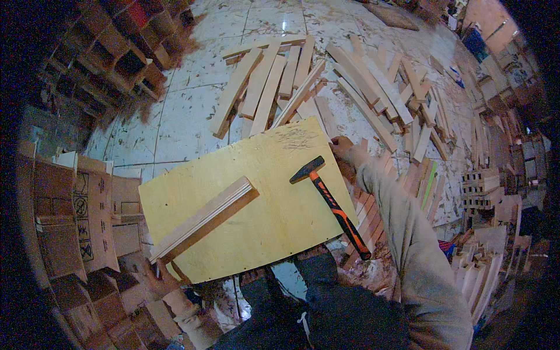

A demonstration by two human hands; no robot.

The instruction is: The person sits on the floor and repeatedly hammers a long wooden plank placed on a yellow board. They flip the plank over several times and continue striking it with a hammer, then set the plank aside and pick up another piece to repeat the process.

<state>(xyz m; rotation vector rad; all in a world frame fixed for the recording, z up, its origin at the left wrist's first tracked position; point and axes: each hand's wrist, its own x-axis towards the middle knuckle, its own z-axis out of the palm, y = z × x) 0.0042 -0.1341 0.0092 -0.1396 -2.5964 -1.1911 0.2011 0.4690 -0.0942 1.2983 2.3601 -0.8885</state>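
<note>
A pale yellow plywood board (268,204) lies tilted in front of me, above my legs. My right hand (345,154) is closed on its far right edge, with the fingers partly hidden. At the near left corner my left hand (156,279) grips the board, dim and partly out of sight beneath it. On the board rests a hammer (333,207) with a dark head and an orange and black handle, its end reaching past the near edge. A short stack of thin wooden strips (204,219) lies slantwise on the left half. Neither hand touches the hammer.
Loose wooden slats (262,87) lie on the tiled floor beyond the board, with another heap of slats (379,87) to their right. Cardboard boxes (87,216) stand at the left, below wooden compartments (116,46). Stacked wood pieces (481,189) line the right side.
</note>
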